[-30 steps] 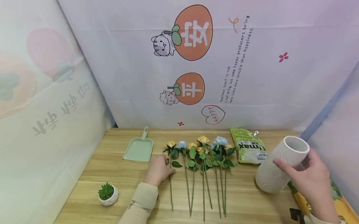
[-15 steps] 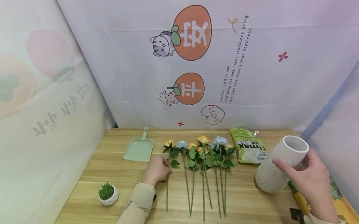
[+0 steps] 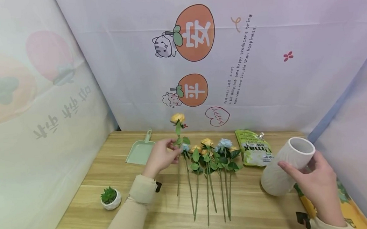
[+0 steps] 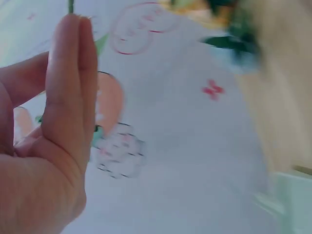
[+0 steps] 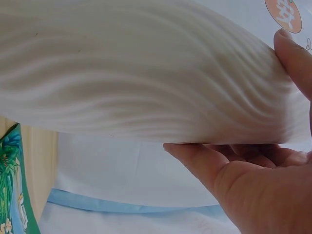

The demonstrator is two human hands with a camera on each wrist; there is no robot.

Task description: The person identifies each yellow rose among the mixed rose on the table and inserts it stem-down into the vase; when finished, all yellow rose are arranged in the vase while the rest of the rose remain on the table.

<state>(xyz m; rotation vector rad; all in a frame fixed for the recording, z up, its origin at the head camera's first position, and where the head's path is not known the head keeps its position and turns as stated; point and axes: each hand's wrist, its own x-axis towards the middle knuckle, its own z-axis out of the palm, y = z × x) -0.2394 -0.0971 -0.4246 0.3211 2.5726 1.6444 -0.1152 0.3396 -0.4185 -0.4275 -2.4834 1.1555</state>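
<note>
My left hand [image 3: 164, 155] pinches the green stem of a yellow rose [image 3: 178, 118], raised upright with its bloom in front of the back curtain. In the left wrist view the fingers [image 4: 66, 87] reach up to a bit of stem at the top edge. To the right of this hand, several yellow and blue roses [image 3: 206, 162] lie in a row on the table, stems toward me. My right hand [image 3: 320, 186] grips a white vase [image 3: 285, 173] near its mouth, and the vase leans to the right. Its rippled wall [image 5: 136, 73] fills much of the right wrist view.
A light green dustpan [image 3: 141, 151] lies at the back left, behind my left hand. A small potted succulent [image 3: 110, 197] stands at the left. Beside the vase are a green-and-white bag [image 3: 254, 148] and a yellow package [image 3: 350, 209]. Printed curtains [image 3: 143, 71] enclose the table [image 3: 92, 218].
The left hand has lifted the yellow rose at the left end of the row off the table, moving up and away from me. The right hand and vase stay nearly still.
</note>
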